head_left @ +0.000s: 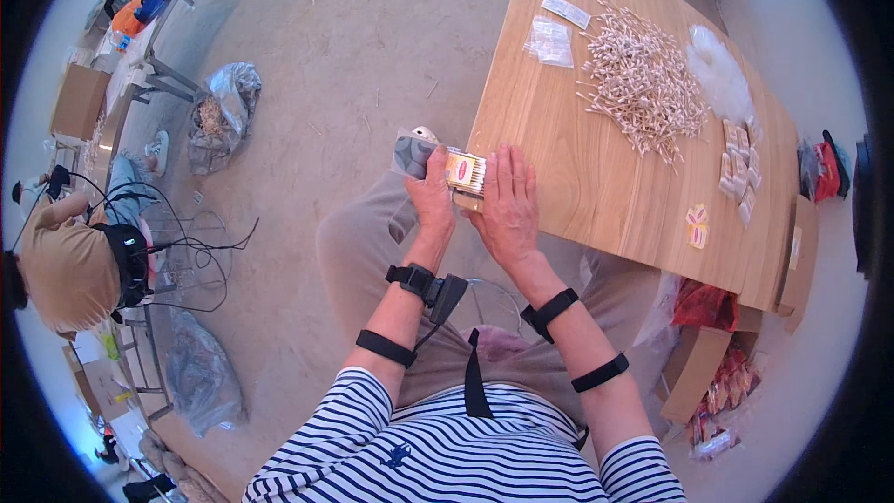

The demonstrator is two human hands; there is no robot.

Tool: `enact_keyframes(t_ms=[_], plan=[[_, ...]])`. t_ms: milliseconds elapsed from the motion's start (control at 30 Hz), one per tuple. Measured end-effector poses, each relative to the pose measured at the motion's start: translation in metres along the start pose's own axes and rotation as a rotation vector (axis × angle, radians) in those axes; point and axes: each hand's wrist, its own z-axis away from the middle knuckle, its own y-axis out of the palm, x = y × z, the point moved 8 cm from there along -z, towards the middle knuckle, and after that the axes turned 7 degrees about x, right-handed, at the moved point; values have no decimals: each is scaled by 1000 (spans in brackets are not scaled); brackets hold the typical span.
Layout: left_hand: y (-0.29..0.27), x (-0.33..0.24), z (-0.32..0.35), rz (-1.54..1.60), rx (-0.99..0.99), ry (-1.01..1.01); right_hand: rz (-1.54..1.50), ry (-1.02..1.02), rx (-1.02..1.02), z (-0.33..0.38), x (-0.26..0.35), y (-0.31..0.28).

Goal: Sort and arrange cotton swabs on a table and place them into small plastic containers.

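Observation:
At the near left edge of the wooden table, my left hand is closed round a small pack of cotton swabs with a yellow printed card on its face. Its swab tips point to the right. Against that end lies my right hand, fingers stretched out side by side and the thumb low by the pack's near edge. A grey patterned piece shows just left of the pack; I cannot tell what it is. Farther right, a big heap of loose cotton swabs is spread over the table.
On the wooden table lie flat clear bags, a cloudy plastic bag, filled swab packs and yellow cards. A cardboard box stands below it. At left, a person sits near plastic sacks.

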Motion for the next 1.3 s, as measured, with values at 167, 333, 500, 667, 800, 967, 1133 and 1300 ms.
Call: enact_keyframes(t_ms=[167, 333, 500, 667, 800, 967, 1133, 1300], plan=[[1, -3, 1, 3, -8, 9, -8, -2, 29, -1, 1, -3], [0, -5, 1, -19, -7, 13, -200, -7, 26, 1, -5, -8], [1, -4, 3, -64, 2, -30, -88, 4, -13, 12, -14, -12], [1, -6, 2, -61, 1, 10, -50, 29, -9, 12, -14, -6], [2, -7, 3, -34, 8, 23, -17, 51, 3, 10, -12, -4], [5, -10, 5, -45, -2, 10, -2, 95, -20, 10, -11, -1], [4, -12, 5, -48, -17, 29, 75, 125, -69, 9, -6, 0], [2, -9, 4, -36, -22, 34, 78, 109, -71, 9, -2, 3]])
